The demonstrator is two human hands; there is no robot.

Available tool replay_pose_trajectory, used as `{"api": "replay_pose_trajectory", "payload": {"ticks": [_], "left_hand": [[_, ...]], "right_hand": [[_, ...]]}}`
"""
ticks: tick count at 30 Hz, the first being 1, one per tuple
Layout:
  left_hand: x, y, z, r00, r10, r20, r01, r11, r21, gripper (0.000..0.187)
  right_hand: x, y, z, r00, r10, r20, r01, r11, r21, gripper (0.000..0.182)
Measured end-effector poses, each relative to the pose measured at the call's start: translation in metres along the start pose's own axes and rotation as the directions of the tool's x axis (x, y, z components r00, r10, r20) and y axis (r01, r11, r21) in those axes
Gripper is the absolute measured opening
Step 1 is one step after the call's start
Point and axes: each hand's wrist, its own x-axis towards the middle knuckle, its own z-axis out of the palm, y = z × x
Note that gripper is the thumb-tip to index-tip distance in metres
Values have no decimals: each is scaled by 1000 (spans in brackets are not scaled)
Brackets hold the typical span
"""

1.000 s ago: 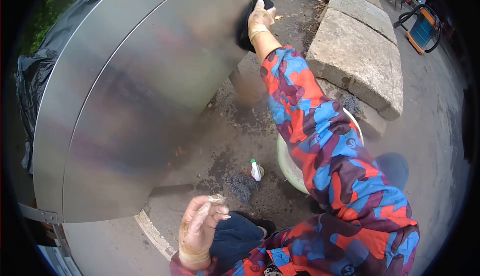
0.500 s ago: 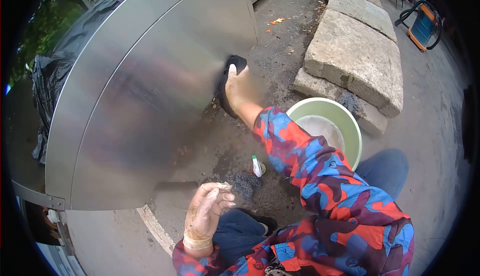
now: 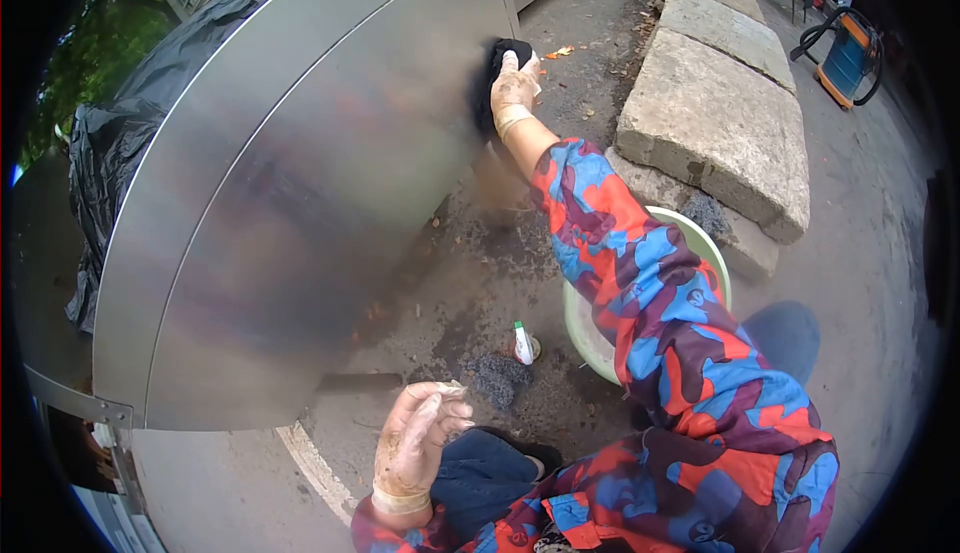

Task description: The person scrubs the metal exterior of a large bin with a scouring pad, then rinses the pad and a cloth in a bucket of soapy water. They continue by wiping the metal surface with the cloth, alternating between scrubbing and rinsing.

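Note:
My right hand, in a thin glove, presses a black cloth flat against the far right part of a large stainless-steel panel. The arm wears a red, blue and purple patterned sleeve. My left hand, also gloved, hangs loosely curled near my knee at the bottom, holding nothing. It is close to the panel's lower edge without touching it.
A pale green basin sits on the ground, partly hidden by my right arm. A small white bottle and a dark scouring pad lie beside it. Stone blocks stand at right, black plastic sheeting behind the panel.
My right hand has swept the cloth up the panel from a lower spot back to near its upper right edge. The left hand has hardly moved.

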Motion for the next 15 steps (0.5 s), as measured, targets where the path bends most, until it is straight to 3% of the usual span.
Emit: {"api": "replay_pose_trajectory", "payload": {"ticks": [2, 4, 6, 9, 10, 15], "left_hand": [[2, 0, 2, 1000, 15, 18, -15, 1000, 0, 21], [1, 0, 4, 999, -4, 36, 4, 1000, 11, 20], [3, -1, 5, 999, -17, 30, 16, 1000, 23, 20], [5, -4, 7, 1000, -14, 20, 13, 999, 51, 20], [6, -4, 7, 1000, -7, 16, 6, 998, 66, 19], [9, -8, 0, 997, 24, -71, -15, 992, 122, 20]], "right_hand": [[-36, 5, -3, 952, -296, 75, 292, 954, 63, 56], [-98, 12, -7, 925, -296, 239, 267, 953, 146, 58], [-159, 25, -17, 742, -600, 299, 573, 799, 179, 60], [-224, 62, -15, 442, -825, 352, 775, 549, 313, 74], [-237, 67, -18, 403, -817, 412, 804, 531, 267, 71], [-215, 66, -9, 483, -837, 257, 826, 533, 184, 68]]}}
